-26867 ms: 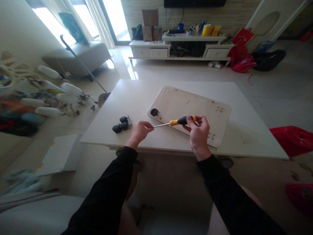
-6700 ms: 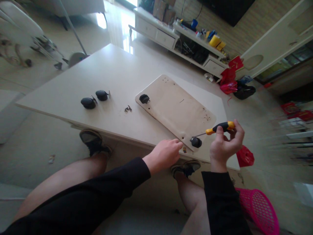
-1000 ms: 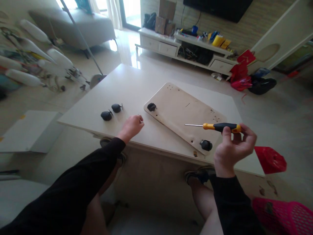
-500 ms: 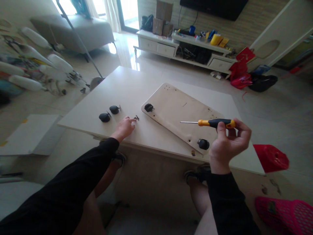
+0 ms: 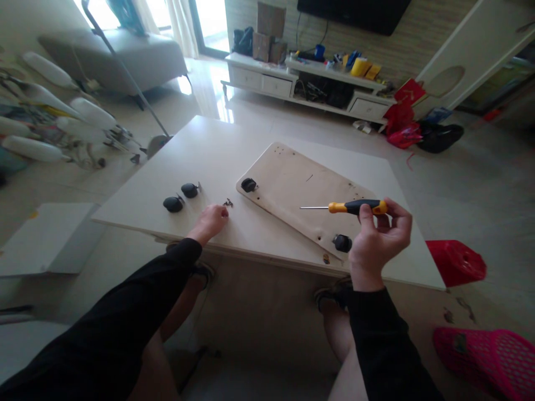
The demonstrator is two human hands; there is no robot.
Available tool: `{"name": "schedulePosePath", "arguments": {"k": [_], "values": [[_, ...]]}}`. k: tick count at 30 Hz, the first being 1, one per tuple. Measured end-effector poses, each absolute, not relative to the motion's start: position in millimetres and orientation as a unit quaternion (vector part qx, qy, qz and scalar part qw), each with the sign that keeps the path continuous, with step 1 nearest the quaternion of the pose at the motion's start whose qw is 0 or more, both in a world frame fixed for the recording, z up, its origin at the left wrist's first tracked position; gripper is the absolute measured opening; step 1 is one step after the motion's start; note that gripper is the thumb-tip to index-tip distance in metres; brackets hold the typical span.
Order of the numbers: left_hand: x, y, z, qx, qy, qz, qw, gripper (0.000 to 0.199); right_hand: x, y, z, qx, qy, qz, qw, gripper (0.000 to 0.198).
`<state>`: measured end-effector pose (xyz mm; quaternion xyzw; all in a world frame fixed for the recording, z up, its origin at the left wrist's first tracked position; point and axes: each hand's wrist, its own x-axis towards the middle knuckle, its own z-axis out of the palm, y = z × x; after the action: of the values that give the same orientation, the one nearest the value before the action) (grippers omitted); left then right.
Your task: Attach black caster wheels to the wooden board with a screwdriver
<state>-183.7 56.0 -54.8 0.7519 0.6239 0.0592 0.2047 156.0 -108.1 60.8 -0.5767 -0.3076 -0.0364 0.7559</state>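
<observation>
Fingers of the right hand (image 5: 378, 239) are curled around the black and orange handle of a screwdriver (image 5: 343, 207), held up over the near end of the wooden board (image 5: 301, 195), with its metal tip pointing left. The left hand (image 5: 209, 221) rests on the table (image 5: 217, 150) near its front edge, fingers bent and reaching to the little pile of screws (image 5: 228, 203), though I cannot tell if it has one. Two loose black wheels (image 5: 180, 197) sit near the table's front left corner, and two more are fixed on the board.

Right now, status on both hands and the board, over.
Right hand grips screwdriver above board. Left hand reaching at loose screws, hold unclear. Two casters on board, two loose casters on table.
</observation>
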Motion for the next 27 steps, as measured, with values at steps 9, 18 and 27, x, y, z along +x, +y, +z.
{"name": "schedulePosePath", "arguments": {"k": [9,18,27], "values": [[-168,47,-48,0.775,0.591,0.035,0.221,0.025,162,-107,59,-0.571,-0.313,-0.044,0.758,0.044],[-120,19,-13,0.645,0.52,0.242,0.504,0.011,164,-107,56,-0.558,-0.3,-0.028,0.773,0.046],[-89,-18,-11,0.282,0.445,0.335,0.781,0.026,143,-107,63,-0.577,-0.247,0.064,0.776,0.046]]}}
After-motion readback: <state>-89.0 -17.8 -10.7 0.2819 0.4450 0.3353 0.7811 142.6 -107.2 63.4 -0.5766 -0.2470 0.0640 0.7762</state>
